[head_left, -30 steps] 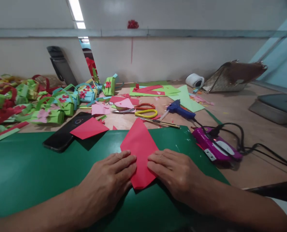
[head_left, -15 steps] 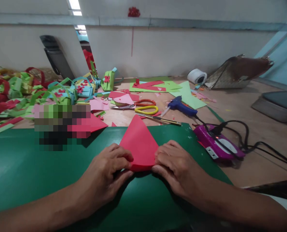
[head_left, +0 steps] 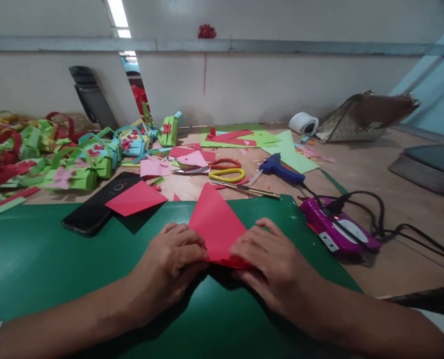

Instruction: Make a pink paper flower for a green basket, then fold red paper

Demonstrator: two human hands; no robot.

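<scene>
A sheet of red paper point(head_left: 217, 224), its point facing away from me, is held between both hands over the green mat point(head_left: 31, 264). Its near edge is bent up into a fold. My left hand point(head_left: 175, 262) is closed on the left end of that fold, the thumb below and the fingers on top. On the right end, my right hand point(head_left: 270, 259) pinches the paper with curled fingers, its index finger partly raised. Left of the hands, another red paper piece point(head_left: 137, 198) lies partly over a black phone point(head_left: 98, 207).
Behind the mat lie scissors point(head_left: 227, 174), a thin gold-and-black tool point(head_left: 261, 191) and a blue glue gun point(head_left: 281, 169). Its cord runs near a purple power strip point(head_left: 337, 224) at right. Small green paper baskets point(head_left: 70, 174) crowd the left; a bag point(head_left: 364, 117) stands far right.
My right hand has shifted slightly inward along the near fold, covering more of it. The paper's near edge now tilts down to the right. The camera view has tipped up a little.
</scene>
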